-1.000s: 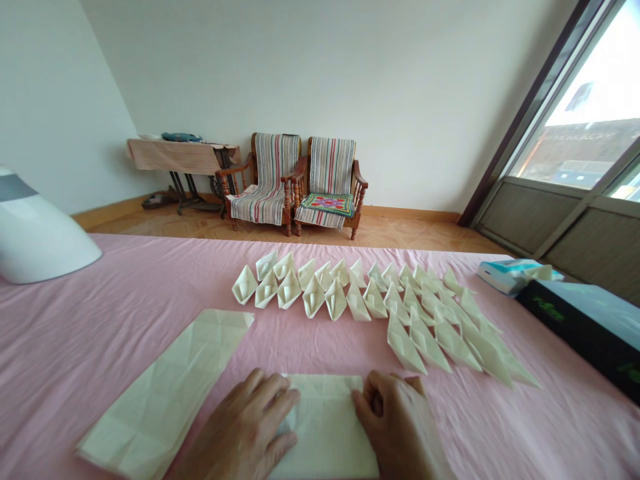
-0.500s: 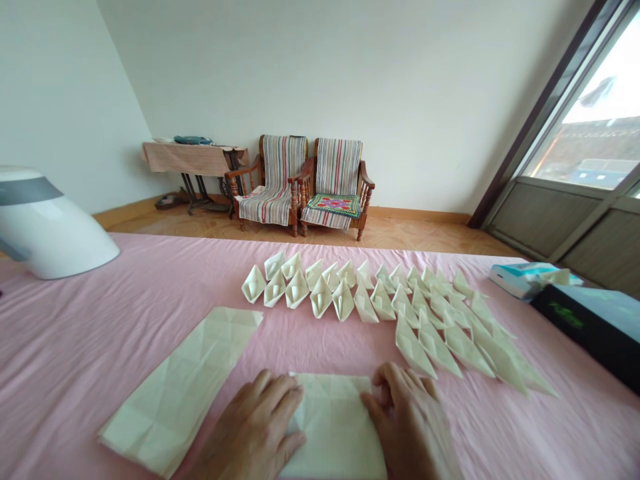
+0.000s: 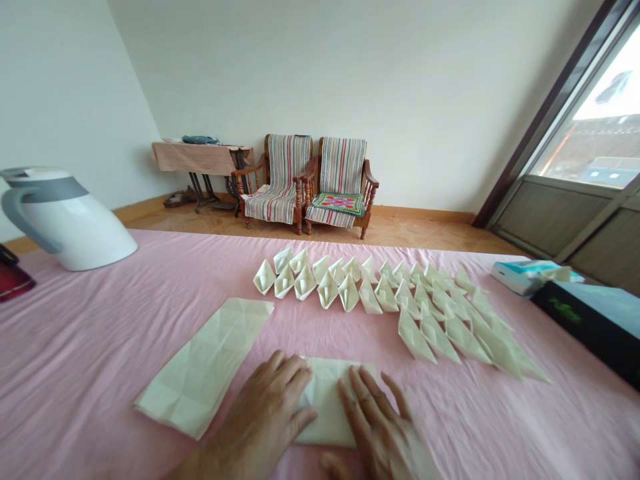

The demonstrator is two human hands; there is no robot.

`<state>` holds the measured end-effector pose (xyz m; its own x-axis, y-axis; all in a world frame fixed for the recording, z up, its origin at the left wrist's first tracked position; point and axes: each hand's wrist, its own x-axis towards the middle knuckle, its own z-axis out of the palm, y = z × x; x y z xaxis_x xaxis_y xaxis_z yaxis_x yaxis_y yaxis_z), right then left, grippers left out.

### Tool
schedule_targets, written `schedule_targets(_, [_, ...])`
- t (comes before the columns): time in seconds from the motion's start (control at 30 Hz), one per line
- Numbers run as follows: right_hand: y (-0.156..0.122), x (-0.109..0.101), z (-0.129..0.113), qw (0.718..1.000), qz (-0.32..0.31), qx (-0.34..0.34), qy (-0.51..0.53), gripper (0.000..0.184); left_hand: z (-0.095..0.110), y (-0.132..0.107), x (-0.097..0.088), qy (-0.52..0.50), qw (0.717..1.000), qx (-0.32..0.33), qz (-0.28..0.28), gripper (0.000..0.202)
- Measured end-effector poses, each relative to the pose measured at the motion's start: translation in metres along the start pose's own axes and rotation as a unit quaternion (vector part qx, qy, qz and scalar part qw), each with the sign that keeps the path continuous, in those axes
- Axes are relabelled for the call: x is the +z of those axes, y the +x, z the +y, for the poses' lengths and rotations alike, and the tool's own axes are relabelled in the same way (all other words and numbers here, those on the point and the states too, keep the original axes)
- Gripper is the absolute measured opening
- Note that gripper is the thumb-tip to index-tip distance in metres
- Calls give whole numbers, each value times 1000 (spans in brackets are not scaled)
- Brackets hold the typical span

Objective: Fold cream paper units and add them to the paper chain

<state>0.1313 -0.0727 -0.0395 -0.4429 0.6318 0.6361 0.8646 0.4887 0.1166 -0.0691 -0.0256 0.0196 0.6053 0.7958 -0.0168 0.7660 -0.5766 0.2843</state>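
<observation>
A pale, folded sheet of paper (image 3: 327, 400) lies flat on the pink cloth in front of me. On its left edge rests my left hand (image 3: 273, 403), fingers stretched out and the thumb lying on the paper. My right hand (image 3: 375, 413) presses flat across the right part of the sheet with its fingers spread, hiding that side. To the left lies a long stack of creased paper (image 3: 207, 367), touched by neither hand. Beyond the hands stand rows of folded paper boats (image 3: 327, 290), several of them, running toward the right.
A white and grey jug (image 3: 90, 227) stands at the left, with a dark red item (image 3: 15, 280) beside it. At the right are a tissue pack (image 3: 525, 275) and a black box (image 3: 590, 327). Two wooden armchairs (image 3: 337, 180) stand beyond the pink cloth (image 3: 75, 347).
My right hand has moved from gripping the sheet's right edge to lying flat on top of it. The sheet's near edge now shows. The view has shifted slightly left.
</observation>
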Motion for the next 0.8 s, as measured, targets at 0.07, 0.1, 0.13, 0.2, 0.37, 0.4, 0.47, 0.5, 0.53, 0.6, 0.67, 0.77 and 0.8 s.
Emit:
schedule_targets(0.07, [-5,4,-10,1000,1,-20,-17,64,0,0,0,-2,1000,4,6,19])
schedule_targets(0.1, [-7,6,-16,1000,7,-15,-20,65,-1,-1,0,-3,1000,5,10,19])
schedule_targets(0.13, [-9,8,-20,1000,15,-2,-22,67,-1,-1,1,-4,1000,6,15,19])
schedule_targets(0.2, [-12,10,-25,999,18,19,-28,71,-3,-1,1,-13,1000,9,24,18])
schedule_targets(0.37, [-19,6,-24,997,-55,-41,-34,81,-12,-1,1,-59,998,28,25,19])
schedule_targets(0.4, [-19,5,-24,997,-55,-41,-37,82,-14,-1,1,-71,997,35,26,21])
schedule_targets(0.47, [-19,3,-26,998,-47,-25,-42,81,-19,0,0,-96,994,49,29,25])
schedule_targets(0.5, [-19,2,-28,998,-45,-21,-44,80,-21,0,0,-106,993,52,29,27])
schedule_targets(0.53, [-18,2,-29,998,-46,-22,-46,79,-22,0,0,-114,992,54,30,29])
schedule_targets(0.6, [-17,-1,-32,997,-53,-33,-54,77,-23,1,0,-122,991,51,29,29])
schedule_targets(0.67, [-15,-3,-33,995,-63,-48,-65,77,-23,2,-1,-124,991,50,29,28])
schedule_targets(0.77, [-15,-6,-34,991,-84,-59,-82,81,-22,2,-2,-128,990,48,28,25])
schedule_targets(0.8, [-15,-6,-35,990,-90,-57,-87,84,-22,3,-3,-129,990,47,28,25])
